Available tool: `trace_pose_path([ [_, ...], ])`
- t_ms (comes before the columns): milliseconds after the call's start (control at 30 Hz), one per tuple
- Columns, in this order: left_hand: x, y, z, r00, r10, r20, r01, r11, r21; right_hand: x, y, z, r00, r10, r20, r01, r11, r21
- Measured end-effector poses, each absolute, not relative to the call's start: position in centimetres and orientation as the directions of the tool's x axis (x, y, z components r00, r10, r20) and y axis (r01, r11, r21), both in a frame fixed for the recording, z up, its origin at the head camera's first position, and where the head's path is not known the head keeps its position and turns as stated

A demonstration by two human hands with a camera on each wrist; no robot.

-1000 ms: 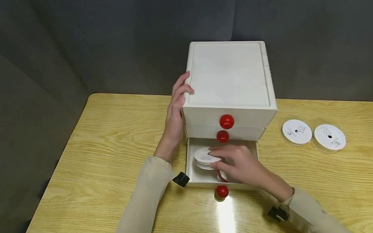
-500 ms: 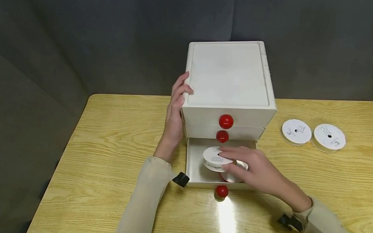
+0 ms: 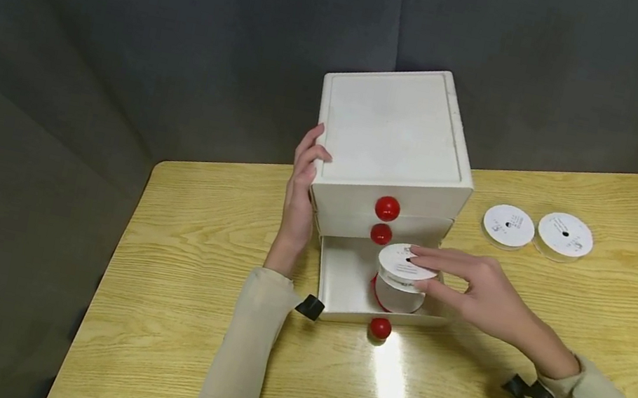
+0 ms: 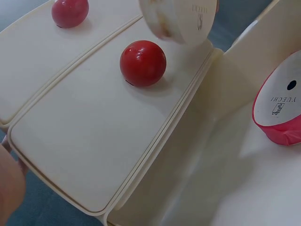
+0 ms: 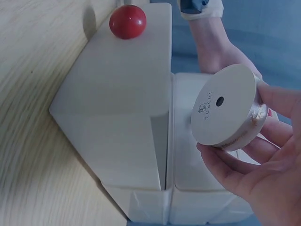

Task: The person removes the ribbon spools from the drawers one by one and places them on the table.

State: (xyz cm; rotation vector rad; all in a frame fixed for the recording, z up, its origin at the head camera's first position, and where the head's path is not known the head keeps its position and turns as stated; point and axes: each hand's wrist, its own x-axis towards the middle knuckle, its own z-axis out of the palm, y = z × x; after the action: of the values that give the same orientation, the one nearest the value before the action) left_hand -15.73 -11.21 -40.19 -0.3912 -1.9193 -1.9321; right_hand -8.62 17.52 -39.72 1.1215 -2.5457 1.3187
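A white ribbon spool [image 3: 403, 264] is pinched between the thumb and fingers of my right hand [image 3: 479, 288], above the pulled-out bottom drawer [image 3: 343, 281]. In the right wrist view the spool [image 5: 225, 106] has a flat white face with a small hole and a pale, patterned ribbon round its edge. Below it in the drawer lies a second spool [image 4: 282, 108] with red ribbon. My left hand [image 3: 300, 196] holds the left side of the white drawer cabinet [image 3: 396, 127], fingertips over its top edge. Each drawer has a round red knob [image 3: 380, 328].
Two more white spools [image 3: 508, 226] lie side by side on the wooden table [image 3: 186, 261], right of the cabinet. The two upper drawers are closed. A dark curtain [image 3: 242, 50] hangs behind the table.
My right hand has lifted the pale ribbon spool from the left of the drawer and carried it rightward, over the red one. My left hand stays on the cabinet.
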Motion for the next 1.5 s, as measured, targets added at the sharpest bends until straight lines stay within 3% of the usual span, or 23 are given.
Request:
trace_pose_path([
  [667,-15.4,-11.3,-40.2,-0.892,-0.080,0.445,0.445,0.014,0.895,-8.4,22.5,-39.8,-0.851,-0.382,0.361,-0.519,0.504,-0.690],
  [967,-15.4,-11.2,-40.1,-0.893,-0.075,0.444,0.445,0.008,0.896,-8.5,24.8,-40.7,-0.859,-0.269,0.435,-0.507,0.564,-0.652],
  [1267,-15.6,-11.2,-40.0,-0.895,-0.076,0.439,0.440,0.006,0.898,-8.8,27.0,-41.7,-0.910,-0.180,0.373,-0.401,0.605,-0.687],
  [1500,-15.8,-11.1,-40.1,-0.896,-0.073,0.438,0.438,0.007,0.899,-9.2,28.9,-43.3,-0.925,-0.156,0.346,-0.355,0.679,-0.643],
])
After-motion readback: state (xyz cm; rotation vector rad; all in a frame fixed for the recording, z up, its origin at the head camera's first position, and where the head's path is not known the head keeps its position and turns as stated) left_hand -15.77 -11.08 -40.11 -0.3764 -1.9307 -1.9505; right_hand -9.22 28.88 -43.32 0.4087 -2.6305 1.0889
